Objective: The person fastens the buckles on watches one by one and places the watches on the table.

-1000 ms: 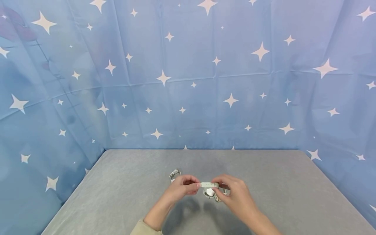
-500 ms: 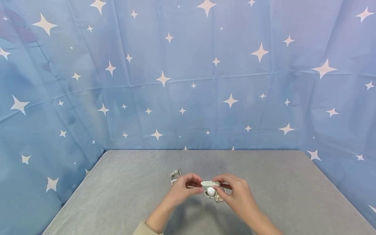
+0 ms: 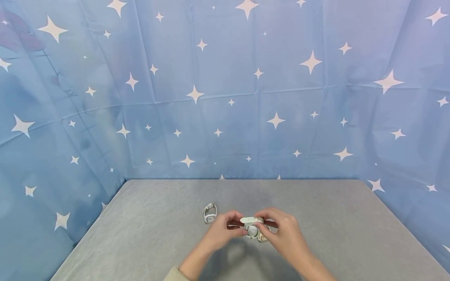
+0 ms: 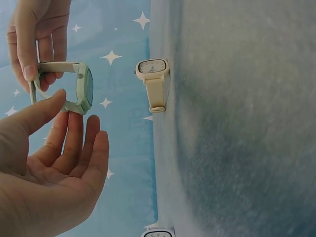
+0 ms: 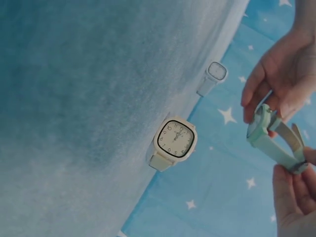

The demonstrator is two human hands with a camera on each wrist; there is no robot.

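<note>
A pale green wristwatch is held up between both hands, its strap bent round into a loop. My left hand pinches it beside the case; the left wrist view shows the thumb inside the loop and fingertips under the lower lug of the watch. My right hand pinches the strap at the buckle end, where the free strap tip sticks out to the left in the head view. In the right wrist view, the watch face is turned away from the right hand.
A cream square-faced watch lies on the grey table, partly behind the held watch in the head view. Another whitish watch lies farther left with its strap looped. A blue star-patterned curtain stands behind and beside the table.
My left hand has let go of the strap tip and moved down to the side of the watch case. The right hand keeps its pinch in nearly the same place.
</note>
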